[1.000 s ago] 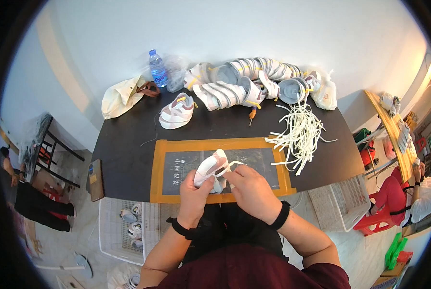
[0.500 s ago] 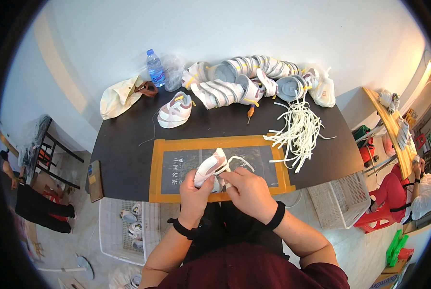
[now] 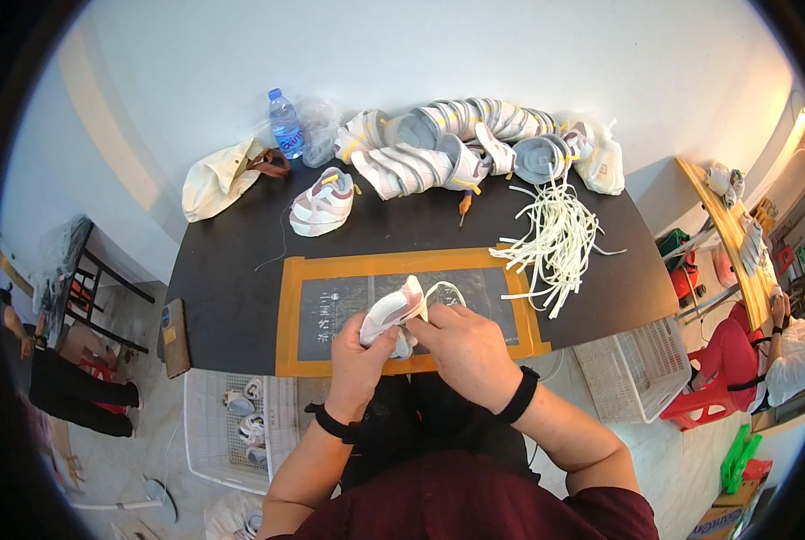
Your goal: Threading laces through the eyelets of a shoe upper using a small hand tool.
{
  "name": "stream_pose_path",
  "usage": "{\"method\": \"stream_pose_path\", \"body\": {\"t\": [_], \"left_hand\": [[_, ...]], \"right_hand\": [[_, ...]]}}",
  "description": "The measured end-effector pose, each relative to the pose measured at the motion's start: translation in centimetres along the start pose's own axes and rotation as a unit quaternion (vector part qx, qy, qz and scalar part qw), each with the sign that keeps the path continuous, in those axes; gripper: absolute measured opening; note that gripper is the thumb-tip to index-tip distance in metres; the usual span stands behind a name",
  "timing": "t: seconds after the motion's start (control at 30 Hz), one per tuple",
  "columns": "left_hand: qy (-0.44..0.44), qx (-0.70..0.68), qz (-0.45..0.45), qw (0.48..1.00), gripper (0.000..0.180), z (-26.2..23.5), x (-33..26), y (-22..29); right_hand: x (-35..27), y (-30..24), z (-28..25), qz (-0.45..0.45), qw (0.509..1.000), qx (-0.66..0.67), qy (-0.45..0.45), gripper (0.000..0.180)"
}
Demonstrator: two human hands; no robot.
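Note:
Over the near part of the table, my left hand [image 3: 357, 360] is closed round a pale pink and white shoe upper [image 3: 390, 311]. The fingers of my right hand [image 3: 470, 351] pinch a cream shoelace [image 3: 447, 286] against the upper's opening; part of the lace loops up above them. My fingers cover the spot where lace and upper meet. Beneath them lies a dark mat [image 3: 317, 310] bordered with tan tape. Beyond it, to the left, stands another shoe upper [image 3: 319, 209]. A bundle of loose shoelaces [image 3: 560, 238] spreads over the right side.
Stacked shoe uppers [image 3: 411, 171] line the table's back, beside a water bottle [image 3: 285, 126] and a cream cloth bag [image 3: 222, 183]. An orange-handled tool [image 3: 464, 206] lies before them. A phone [image 3: 175, 337] rests at the left edge. Crates [image 3: 206, 459] flank me below; a seated person [image 3: 726, 360] is right.
My right hand has shifted slightly at the shoe upper, and the lace's free end now curves into a loop above it. My left hand keeps its hold.

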State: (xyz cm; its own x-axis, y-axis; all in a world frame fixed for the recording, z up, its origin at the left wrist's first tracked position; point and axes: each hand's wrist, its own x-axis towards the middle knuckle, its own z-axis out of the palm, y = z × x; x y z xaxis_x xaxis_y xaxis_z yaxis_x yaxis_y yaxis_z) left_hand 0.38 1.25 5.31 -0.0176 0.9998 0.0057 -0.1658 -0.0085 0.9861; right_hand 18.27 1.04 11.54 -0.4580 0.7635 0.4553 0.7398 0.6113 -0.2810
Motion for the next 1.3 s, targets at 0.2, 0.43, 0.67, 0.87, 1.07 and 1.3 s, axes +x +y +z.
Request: {"method": "stream_pose_path", "body": {"t": [0.2, 0.43, 0.67, 0.87, 1.07, 1.3], "left_hand": [[-0.018, -0.03, -0.05, 0.998, 0.023, -1.4, 0.6, 0.2], [-0.014, -0.018, -0.097, 0.995, 0.018, -2.1, 1.5, -0.3], [-0.014, -0.004, -0.123, 0.992, 0.014, -2.1, 2.0, -0.1], [-0.016, 0.074, -0.116, 0.99, 0.013, -1.9, 2.4, -0.1], [-0.008, 0.045, -0.126, 0.991, 0.014, -2.3, 2.2, 0.4], [0.022, 0.288, 0.136, 0.948, 0.013, -3.2, 3.0, -0.6]], "right_hand": [[0.9, 0.2, 0.7, -0.01, 0.998, -0.001, -0.057, 0.025], [2.7, 1.0, 3.0, -0.048, 0.989, 0.019, -0.14, 0.021], [4.5, 1.7, 3.8, -0.035, 0.971, 0.049, -0.231, 0.016], [4.4, 1.2, 5.0, -0.123, 0.942, -0.073, -0.302, 0.021], [5.7, 1.6, 4.3, -0.004, 0.96, 0.096, -0.263, 0.019], [5.3, 1.9, 5.1, 0.079, 0.961, 0.144, -0.222, 0.021]]}}
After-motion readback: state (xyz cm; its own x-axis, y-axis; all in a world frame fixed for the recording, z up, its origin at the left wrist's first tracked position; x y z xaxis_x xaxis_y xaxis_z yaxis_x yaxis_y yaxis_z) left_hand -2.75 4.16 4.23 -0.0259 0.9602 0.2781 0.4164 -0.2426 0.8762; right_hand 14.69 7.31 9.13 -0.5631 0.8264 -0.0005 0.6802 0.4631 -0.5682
